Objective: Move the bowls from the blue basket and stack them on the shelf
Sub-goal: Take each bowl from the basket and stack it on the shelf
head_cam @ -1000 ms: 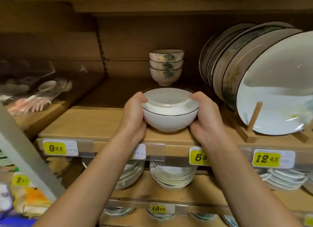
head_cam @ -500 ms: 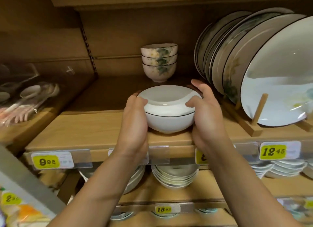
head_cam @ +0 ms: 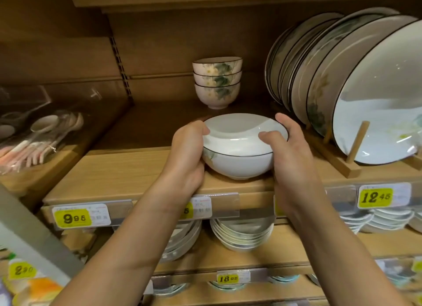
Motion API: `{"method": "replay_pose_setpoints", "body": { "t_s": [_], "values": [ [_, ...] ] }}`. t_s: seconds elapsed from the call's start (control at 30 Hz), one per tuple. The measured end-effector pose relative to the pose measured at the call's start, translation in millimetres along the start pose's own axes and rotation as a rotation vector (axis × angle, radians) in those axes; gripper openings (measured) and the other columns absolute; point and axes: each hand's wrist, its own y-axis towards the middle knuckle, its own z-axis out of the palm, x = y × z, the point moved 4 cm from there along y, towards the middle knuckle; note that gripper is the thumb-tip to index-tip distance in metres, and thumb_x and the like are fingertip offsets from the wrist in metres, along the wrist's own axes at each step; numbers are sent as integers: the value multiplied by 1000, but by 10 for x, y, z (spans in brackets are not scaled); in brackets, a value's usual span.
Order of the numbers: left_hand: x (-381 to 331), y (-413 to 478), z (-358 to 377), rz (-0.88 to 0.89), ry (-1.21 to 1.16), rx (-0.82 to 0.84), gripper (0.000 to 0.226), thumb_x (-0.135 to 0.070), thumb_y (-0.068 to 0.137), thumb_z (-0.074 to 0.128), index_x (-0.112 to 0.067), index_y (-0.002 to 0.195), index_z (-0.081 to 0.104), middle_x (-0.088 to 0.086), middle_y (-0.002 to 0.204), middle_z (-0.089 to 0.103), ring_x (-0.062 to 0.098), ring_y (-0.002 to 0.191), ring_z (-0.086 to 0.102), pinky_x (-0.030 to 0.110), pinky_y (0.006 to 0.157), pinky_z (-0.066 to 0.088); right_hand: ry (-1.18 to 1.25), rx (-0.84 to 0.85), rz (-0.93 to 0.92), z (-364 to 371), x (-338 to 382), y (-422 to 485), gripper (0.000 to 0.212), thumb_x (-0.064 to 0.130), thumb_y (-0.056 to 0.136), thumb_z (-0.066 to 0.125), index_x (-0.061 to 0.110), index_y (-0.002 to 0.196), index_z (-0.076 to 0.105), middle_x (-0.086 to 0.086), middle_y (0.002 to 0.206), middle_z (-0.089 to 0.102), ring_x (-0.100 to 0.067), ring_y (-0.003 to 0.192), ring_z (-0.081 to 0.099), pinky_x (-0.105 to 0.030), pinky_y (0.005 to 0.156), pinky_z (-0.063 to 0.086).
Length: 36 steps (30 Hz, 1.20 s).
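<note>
A white bowl [head_cam: 239,159] with a thin dark rim line carries a second white piece nested on top, and its foot rests near the front of the wooden shelf [head_cam: 127,175]. My left hand [head_cam: 187,159] grips its left side and my right hand [head_cam: 290,155] grips its right side, thumb over the top edge. Behind it, deeper on the shelf, stands a stack of three flowered bowls [head_cam: 217,82]. The blue basket is out of view.
Large plates [head_cam: 342,82] lean in a wooden rack [head_cam: 338,162] at the right. Packed spoons [head_cam: 38,136] lie on the left shelf. Price labels [head_cam: 73,217] line the shelf front. Stacked dishes [head_cam: 242,235] sit on the shelf below.
The bowl has gone from held at the shelf's front edge to resting a little further in on the shelf board. My view has shifted slightly closer and to the left.
</note>
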Motion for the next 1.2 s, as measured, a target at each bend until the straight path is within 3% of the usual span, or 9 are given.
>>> {"method": "replay_pose_setpoints", "body": {
  "t_s": [0.23, 0.4, 0.57, 0.67, 0.77, 0.9, 1.0, 1.07, 1.2],
  "values": [
    [53, -28, -118, 39, 13, 26, 35, -7, 83, 52, -10, 117, 58, 13, 114, 67, 28, 108, 64, 43, 94, 52, 307, 68, 226, 12, 74, 252, 23, 0, 84, 49, 9, 83, 70, -12, 92, 75, -30, 97, 69, -39, 89, 53],
    [72, -18, -52, -74, -47, 127, 42, -4, 80, 48, -6, 119, 61, 14, 103, 74, 28, 98, 71, 44, 92, 55, 251, -4, 148, -79, -1, 192, 15, 26, 90, 59, 23, 99, 71, 5, 98, 76, -11, 93, 71, -31, 86, 54],
    [86, -17, -44, -48, -54, 127, 32, -3, 81, 47, -9, 107, 64, 11, 97, 76, 26, 94, 72, 44, 92, 55, 120, 25, 77, -18, -64, 13, 62, 35, 73, 56, 36, 135, 50, 10, 123, 60, -11, 110, 59, -33, 91, 52],
    [85, -80, -17, -29, -40, 133, 27, -4, 84, 45, -12, 100, 65, 8, 95, 77, 24, 95, 72, 43, 92, 55, 226, 35, 117, -14, -9, 56, 48, 16, 84, 50, 26, 131, 55, 0, 121, 64, -17, 108, 63, -36, 92, 53],
    [165, -198, -43, 22, 11, 127, 33, -12, 89, 48, -18, 120, 58, 6, 112, 71, 22, 108, 66, 39, 95, 53, 306, 45, 224, -18, 76, 151, 28, 3, 89, 49, 14, 106, 68, -5, 95, 76, -18, 88, 72, -33, 80, 58],
    [81, -164, -129, 105, -4, 66, 27, -20, 84, 55, -17, 111, 57, 3, 106, 68, 19, 104, 64, 36, 89, 53, 314, -27, 291, -109, 89, 261, 30, 24, 98, 54, 9, 123, 63, -5, 110, 72, -18, 100, 68, -34, 89, 55],
    [-74, -20, -48, 52, -12, 42, 15, -16, 83, 55, -9, 95, 62, 10, 96, 69, 26, 96, 66, 49, 95, 50, 235, -13, 153, -132, 15, 77, 46, 45, 89, 58, 29, 132, 55, 8, 128, 63, -12, 116, 60, -36, 99, 48],
    [-67, 16, 37, 22, -2, 75, 16, -12, 85, 52, -8, 90, 67, 9, 92, 73, 26, 88, 70, 46, 95, 51, 85, 33, 45, -46, 21, -76, 57, 52, 77, 59, 44, 132, 48, 25, 117, 57, -4, 111, 56, -27, 87, 48],
    [97, -67, 17, 49, -62, 110, 30, -12, 88, 48, -14, 113, 64, 7, 103, 74, 22, 98, 70, 36, 87, 55, 158, -38, 160, 36, 42, 96, 32, 19, 87, 55, 23, 118, 60, 9, 108, 68, -13, 101, 62, -32, 84, 54]
  ]
}}
